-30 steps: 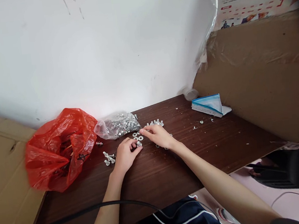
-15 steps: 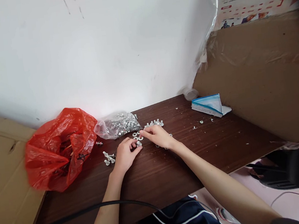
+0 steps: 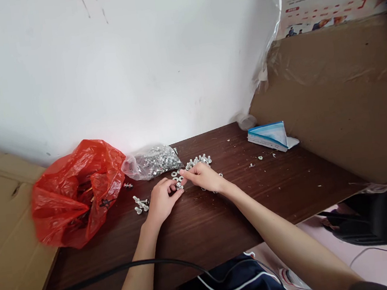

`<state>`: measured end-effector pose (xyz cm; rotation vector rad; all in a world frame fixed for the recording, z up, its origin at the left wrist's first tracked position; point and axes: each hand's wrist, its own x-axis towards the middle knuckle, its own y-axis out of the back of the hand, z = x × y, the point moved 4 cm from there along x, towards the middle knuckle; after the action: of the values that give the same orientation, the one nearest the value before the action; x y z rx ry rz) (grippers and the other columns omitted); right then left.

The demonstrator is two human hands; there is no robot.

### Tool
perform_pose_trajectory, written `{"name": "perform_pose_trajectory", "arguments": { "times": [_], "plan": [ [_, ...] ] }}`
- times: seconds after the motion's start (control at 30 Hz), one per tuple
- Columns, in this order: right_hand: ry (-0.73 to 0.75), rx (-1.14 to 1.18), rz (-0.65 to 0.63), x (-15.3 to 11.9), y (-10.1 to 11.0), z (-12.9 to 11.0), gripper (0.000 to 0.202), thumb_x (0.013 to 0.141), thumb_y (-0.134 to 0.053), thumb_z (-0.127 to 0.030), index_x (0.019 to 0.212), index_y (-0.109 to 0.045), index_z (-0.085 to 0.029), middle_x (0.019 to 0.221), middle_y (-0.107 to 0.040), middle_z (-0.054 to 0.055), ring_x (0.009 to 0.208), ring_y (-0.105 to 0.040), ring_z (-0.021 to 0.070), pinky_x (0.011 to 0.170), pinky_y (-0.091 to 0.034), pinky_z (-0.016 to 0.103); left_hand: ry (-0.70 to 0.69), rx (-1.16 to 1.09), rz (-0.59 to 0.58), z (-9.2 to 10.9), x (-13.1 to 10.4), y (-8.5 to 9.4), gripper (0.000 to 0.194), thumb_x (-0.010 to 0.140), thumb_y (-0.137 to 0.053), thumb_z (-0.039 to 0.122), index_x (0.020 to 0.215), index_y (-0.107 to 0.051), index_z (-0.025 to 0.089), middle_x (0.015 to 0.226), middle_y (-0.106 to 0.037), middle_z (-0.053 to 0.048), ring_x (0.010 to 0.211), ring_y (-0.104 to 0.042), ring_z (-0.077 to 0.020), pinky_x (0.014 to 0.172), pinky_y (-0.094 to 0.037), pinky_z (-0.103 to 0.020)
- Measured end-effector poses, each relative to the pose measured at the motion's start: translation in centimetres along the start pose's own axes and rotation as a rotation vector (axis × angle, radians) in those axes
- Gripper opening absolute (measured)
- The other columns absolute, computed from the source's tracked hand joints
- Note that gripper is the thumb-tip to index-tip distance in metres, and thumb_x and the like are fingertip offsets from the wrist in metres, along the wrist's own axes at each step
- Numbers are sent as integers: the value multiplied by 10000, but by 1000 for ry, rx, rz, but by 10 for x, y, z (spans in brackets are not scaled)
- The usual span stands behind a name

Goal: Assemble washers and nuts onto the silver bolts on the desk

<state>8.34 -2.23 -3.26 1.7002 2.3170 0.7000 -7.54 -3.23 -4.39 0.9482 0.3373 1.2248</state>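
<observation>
My left hand point(image 3: 163, 200) rests on the dark wooden table, its thumb and fingers closed round a small bolt with a washer point(image 3: 179, 185). Beside it, my right hand point(image 3: 204, 177) has its thumb and fingers pinched close to that bolt; whatever is between the fingertips is too small to name. Flat washers point(image 3: 174, 174) lie just beyond the fingertips. Behind my right hand stand several bolts point(image 3: 205, 159) in a group. Several more bolts point(image 3: 140, 204) lie left of my left hand. A clear bag of small metal parts point(image 3: 158, 160) lies behind the washers.
A red plastic bag point(image 3: 76, 195) sits at the table's left. At the back right are a blue and white packet point(image 3: 269, 137) and a round clear container point(image 3: 246, 121). Cardboard stands on both sides. A black cable point(image 3: 123, 266) crosses the near edge of the table point(image 3: 204, 237).
My right hand has shifted very slightly left at the fingertips. My left hand stays where it was, with the bolt still between its fingers.
</observation>
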Motion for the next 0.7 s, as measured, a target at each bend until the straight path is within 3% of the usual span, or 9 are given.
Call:
{"name": "perform_pose_trajectory", "arguments": {
  "times": [0.1,0.2,0.3,0.5,0.63,0.7],
  "plan": [
    [-21,18,-84,-1,-4,-1,578,883,-404,-578,672,-689,-122,390,-385,-46,417,-347,91,491,-284,235,1,4,1,0,0,0,149,764,-653,258,874,-665,158,714,-524,16,629,-460,-118,620,-386,-245],
    [-19,34,4,0,1,0,532,875,-427,-568,656,-637,-130,422,-430,-39,430,-375,92,485,-290,233,2,-11,10,0,0,0,157,759,-655,267,873,-660,159,713,-531,18,632,-469,-119,630,-392,-246],
    [-22,52,76,1,5,0,532,875,-429,-561,716,-680,-120,410,-378,-53,428,-339,88,485,-268,235,4,-14,11,0,0,0,161,757,-656,265,881,-662,162,712,-533,18,632,-469,-119,633,-394,-248],
    [-10,38,-102,-2,-4,-3,539,896,-408,-537,684,-688,-128,385,-397,-46,403,-349,87,488,-284,235,-10,13,10,0,0,1,136,775,-635,275,846,-667,164,702,-523,14,621,-457,-120,610,-383,-249],
    [1,-35,60,0,3,-3,494,891,-434,-501,568,-554,-147,425,-401,-42,439,-339,82,489,-241,237,-4,-7,14,-1,1,0,161,759,-651,272,878,-663,165,713,-539,14,635,-471,-122,631,-394,-250],
    [-1,-37,95,0,6,-2,491,888,-436,-501,576,-566,-145,428,-370,-46,447,-314,83,489,-223,240,2,-12,14,-1,1,0,171,755,-655,266,889,-666,161,715,-540,14,638,-473,-122,635,-395,-250]
  ]
}}
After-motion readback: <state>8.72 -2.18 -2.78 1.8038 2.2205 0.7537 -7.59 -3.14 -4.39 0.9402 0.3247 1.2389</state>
